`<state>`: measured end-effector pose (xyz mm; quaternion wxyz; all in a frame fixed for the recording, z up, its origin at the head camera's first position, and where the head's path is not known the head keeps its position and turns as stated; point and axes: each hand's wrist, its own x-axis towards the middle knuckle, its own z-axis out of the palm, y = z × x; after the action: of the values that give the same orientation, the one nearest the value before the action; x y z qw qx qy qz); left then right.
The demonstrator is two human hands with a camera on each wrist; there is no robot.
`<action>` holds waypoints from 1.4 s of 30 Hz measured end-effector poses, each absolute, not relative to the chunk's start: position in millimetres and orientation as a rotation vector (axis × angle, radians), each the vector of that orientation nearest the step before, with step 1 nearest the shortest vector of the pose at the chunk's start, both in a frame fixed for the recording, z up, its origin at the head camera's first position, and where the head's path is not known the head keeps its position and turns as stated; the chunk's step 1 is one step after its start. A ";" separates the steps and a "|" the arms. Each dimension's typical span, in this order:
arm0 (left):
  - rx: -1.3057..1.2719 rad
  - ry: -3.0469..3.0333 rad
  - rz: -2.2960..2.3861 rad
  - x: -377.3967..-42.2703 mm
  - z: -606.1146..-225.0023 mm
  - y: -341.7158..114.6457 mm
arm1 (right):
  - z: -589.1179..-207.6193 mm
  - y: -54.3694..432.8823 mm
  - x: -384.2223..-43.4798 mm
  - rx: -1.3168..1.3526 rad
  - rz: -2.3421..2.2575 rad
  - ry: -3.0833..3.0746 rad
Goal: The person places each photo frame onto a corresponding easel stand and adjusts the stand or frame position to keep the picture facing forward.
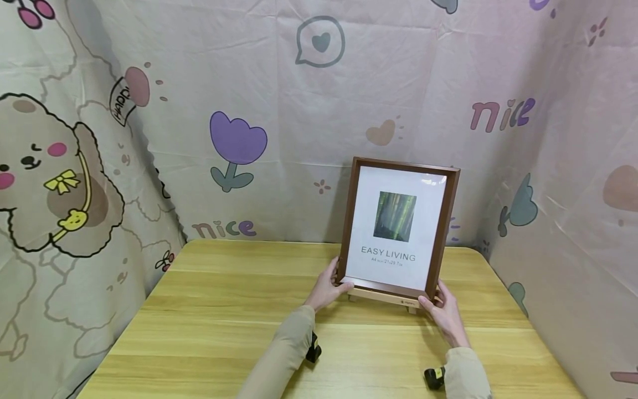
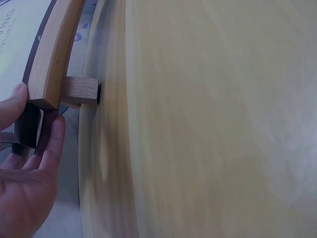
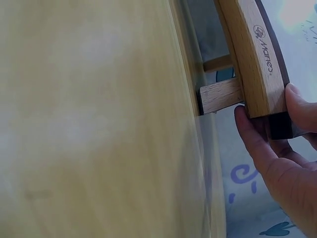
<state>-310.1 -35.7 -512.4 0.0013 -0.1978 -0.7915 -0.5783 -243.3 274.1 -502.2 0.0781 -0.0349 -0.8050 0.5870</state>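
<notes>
A brown picture frame [image 1: 399, 227] with a small green forest print and the words "EASY LIVING" leans back on a light wooden tabletop easel [image 1: 382, 297]. At its lower left corner, my left hand [image 1: 325, 287] grips the frame, thumb on the front and fingers behind. My right hand [image 1: 445, 311] holds the lower right corner in the same way. In the left wrist view, the fingertips lie right at the end of the easel's ledge [image 2: 54, 54]. The right wrist view shows printed lettering on that ledge [image 3: 257, 59], with short feet on the table.
The wooden table [image 1: 239, 310] extends to the left of and in front of the easel. Behind it hangs a pale cloth backdrop [image 1: 279, 83] with printed flowers, hearts and words, and cloth also covers both sides. Small black wrist cameras [image 1: 313, 349] sit at my sleeves.
</notes>
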 end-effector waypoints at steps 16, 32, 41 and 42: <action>-0.614 -2.590 -1.694 -307.9 -508.0 -35.9 | -498.6 273.9 -241.9 -0.049 1.613 -2.552; -0.624 -2.615 -1.647 -307.3 -509.1 -39.5 | -499.2 274.8 -243.1 0.019 1.518 -2.570; -0.629 -2.596 -1.657 -305.5 -510.6 -44.5 | -498.6 269.8 -244.9 -0.002 1.524 -2.585; -0.627 -2.594 -1.664 -305.2 -510.2 -45.1 | -498.4 269.2 -245.0 0.000 1.529 -2.579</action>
<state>-305.2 -45.1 -510.2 -0.0014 -0.1994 -0.8248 -0.5291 -245.0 269.2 -498.4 0.0717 -0.0002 -0.8579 0.5087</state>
